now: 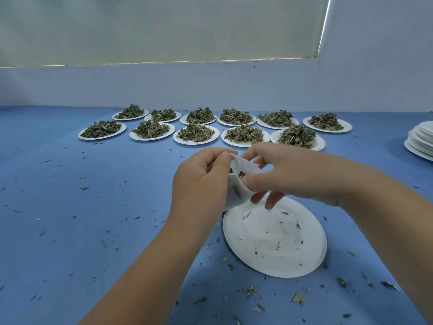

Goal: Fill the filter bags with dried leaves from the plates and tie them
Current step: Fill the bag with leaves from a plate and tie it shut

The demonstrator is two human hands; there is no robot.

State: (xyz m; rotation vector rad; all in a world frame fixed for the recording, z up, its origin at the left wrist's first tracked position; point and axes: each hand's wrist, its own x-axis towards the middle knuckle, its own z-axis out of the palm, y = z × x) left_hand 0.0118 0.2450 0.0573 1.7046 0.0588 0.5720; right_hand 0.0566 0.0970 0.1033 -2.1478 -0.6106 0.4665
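Blue table (70, 207) is carrying scattered leaf crumbs. Left hand (201, 181) is pinching the left rim of the filter bag (235, 193), which is hanging between both hands, mouth open, dried leaves (241, 174) showing inside. Right hand (288, 174) is pinching the right rim, its lower fingers pointing down. Near plate (276, 238) is lying below, nearly bare. Heaped plates (196, 134) are sitting in two rows behind; plate stack (421, 141) is sitting at the far right.
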